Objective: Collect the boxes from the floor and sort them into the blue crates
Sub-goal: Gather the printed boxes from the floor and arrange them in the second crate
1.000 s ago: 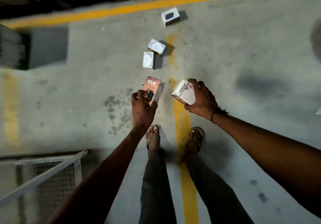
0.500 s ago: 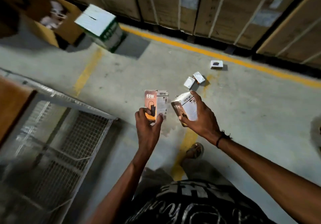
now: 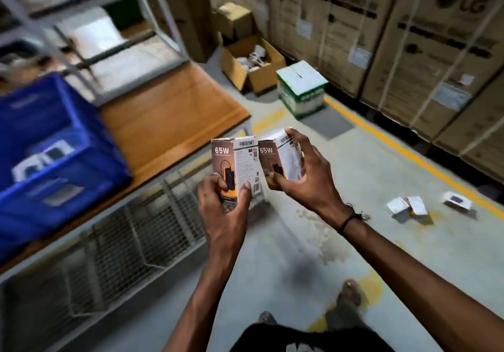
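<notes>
Brown-and-white "65W" cardboard box (image 3: 234, 170) upright in left hand (image 3: 223, 209), thumb and fingers curled round lower end; held right of blue plastic crate (image 3: 81, 144)
Second brown-and-white "65W" box (image 3: 281, 159) just beside first, farther right of crate, gripped by right hand (image 3: 305, 179), fingers wrapped over top and side
Three small white boxes (image 3: 409, 205) on grey concrete floor (image 3: 354, 166), well apart, far right of crate
Crate on wooden shelf board (image 3: 174, 111), small white boxes inside

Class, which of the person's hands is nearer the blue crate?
Left. The left hand, gripping a 65W box, is closest to the blue crate; the right hand is farther right.
</notes>
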Available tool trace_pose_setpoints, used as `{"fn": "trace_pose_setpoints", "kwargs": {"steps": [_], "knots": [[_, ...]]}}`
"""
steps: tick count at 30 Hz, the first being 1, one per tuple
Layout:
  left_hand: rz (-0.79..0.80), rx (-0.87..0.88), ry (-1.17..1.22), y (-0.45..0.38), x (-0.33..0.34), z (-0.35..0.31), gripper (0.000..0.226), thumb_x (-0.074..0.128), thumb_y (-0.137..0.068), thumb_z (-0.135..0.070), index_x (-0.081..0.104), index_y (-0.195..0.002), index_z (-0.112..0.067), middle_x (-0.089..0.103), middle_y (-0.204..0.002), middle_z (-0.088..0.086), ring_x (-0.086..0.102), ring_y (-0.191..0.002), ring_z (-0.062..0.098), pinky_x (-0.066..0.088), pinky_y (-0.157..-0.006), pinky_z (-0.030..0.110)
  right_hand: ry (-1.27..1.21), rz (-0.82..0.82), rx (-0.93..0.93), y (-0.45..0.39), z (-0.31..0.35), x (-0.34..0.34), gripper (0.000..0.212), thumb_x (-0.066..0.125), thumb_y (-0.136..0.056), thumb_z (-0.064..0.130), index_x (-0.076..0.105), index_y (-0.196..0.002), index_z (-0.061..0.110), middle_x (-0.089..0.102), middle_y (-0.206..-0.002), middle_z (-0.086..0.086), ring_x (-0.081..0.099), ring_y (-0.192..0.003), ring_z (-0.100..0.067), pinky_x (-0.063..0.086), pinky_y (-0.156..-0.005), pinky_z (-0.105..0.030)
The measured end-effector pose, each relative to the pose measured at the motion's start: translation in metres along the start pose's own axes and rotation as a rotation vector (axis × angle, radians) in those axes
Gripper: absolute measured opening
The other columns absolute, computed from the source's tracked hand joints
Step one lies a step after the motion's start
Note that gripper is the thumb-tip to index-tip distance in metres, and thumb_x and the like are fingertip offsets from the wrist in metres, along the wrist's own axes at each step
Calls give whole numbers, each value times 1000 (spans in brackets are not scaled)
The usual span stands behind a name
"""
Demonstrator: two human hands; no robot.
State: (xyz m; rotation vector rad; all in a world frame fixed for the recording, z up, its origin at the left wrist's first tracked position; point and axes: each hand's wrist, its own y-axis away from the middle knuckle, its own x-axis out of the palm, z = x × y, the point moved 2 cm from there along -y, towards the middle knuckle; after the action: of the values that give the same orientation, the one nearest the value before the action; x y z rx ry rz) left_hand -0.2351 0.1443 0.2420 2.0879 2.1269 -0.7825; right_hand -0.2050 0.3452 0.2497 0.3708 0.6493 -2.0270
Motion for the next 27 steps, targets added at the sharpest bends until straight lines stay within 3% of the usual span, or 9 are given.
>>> {"fn": "trace_pose_setpoints", "kwargs": {"steps": [3,8,11,14,15,18,23,27], "knots": [[-129,4,-42,-21,-61,4,35,77,-90,-26,44,-97,-23,49,-105,7,54,-95,4,51,-69,18,-81,75,-100,-16,54,49,91,88,-69,34,42,-147,34,62,-132,11,64,-112,-13,56,-90,-39],[-330,6,-74,-56,-149,17,34,77,-91,-30,44,-97,-24,44,-102,-1,58,-93,21,59,-70,44,-170,207,-238,-47,133,125,96,86,-68,37,37,-150,42,58,-135,7,62,-113,-11,59,-87,-40],[-434,4,-86,-79,-193,29,33,76,-91,-33,47,-98,-20,44,-104,-2,58,-95,18,60,-76,41,-220,276,-321,-73,174,172,98,87,-69,37,35,-152,43,55,-136,6,59,-118,-10,58,-91,-39],[-527,-11,-109,-105,-228,40,34,77,-90,-32,49,-98,-16,46,-108,0,60,-100,13,57,-75,21,-260,331,-401,-100,209,218,99,89,-70,31,34,-152,43,54,-135,3,56,-116,-7,59,-88,-32],[-562,-22,-123,-115,-240,45,34,77,-90,-33,49,-97,-16,47,-108,0,61,-100,12,57,-75,19,-273,348,-429,-108,219,233,99,89,-70,30,35,-153,42,53,-135,2,56,-116,-7,58,-86,-27],[-645,-32,-181,-148,-274,64,34,76,-89,-38,49,-95,-19,48,-108,-1,63,-96,17,59,-79,34,-275,393,-508,-137,248,279,97,87,-72,37,33,-153,41,53,-135,0,54,-116,-8,57,-83,-21],[-752,-94,-293,-206,-320,93,35,74,-90,-42,50,-93,-16,48,-107,2,61,-83,6,55,-77,34,-210,521,-578,-188,288,351,96,79,-70,63,30,-151,51,54,-137,0,56,-117,-16,59,-84,-39],[-756,-184,-284,-251,-345,129,38,69,-91,-50,49,-94,-19,46,-111,4,65,-84,10,60,-78,39,-154,605,-596,-223,310,409,91,69,-70,76,32,-149,49,60,-129,-5,58,-113,-23,56,-85,-45]]}}
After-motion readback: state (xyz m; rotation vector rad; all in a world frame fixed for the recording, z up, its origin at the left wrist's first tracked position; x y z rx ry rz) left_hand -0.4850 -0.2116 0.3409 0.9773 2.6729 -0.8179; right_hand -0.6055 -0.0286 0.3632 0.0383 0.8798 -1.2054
